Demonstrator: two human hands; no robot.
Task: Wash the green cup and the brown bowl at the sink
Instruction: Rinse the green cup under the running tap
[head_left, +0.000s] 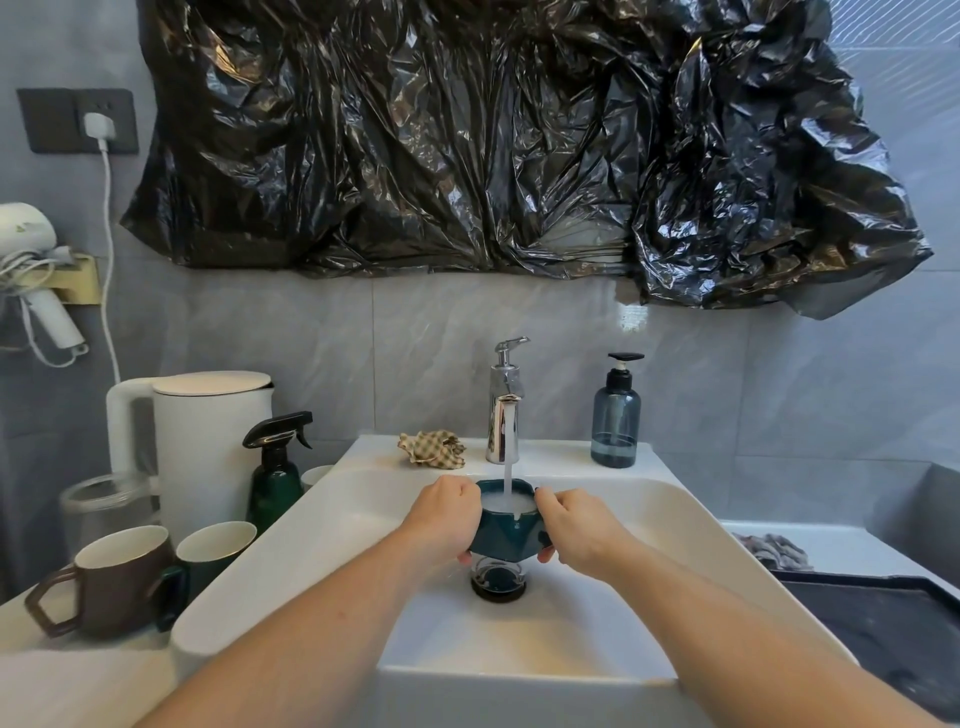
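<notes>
A dark green cup (506, 538) is held upright over the drain (497, 579) of the white sink (332, 525). My left hand (447, 519) grips its left side and my right hand (576, 525) grips its right side. Water runs from the chrome tap (503, 405) into the cup, which is full of foamy water to the rim. A brown cup (104, 577) and a second green cup (215, 551) stand on the counter to the left. No bowl shows apart from these.
A white kettle (208, 441), a green spray bottle (275, 473) and a glass jar (104, 501) stand left of the sink. A checked cloth (431, 448) and a blue soap dispenser (615, 415) sit on the back rim. A dark tray (883, 639) lies at the right.
</notes>
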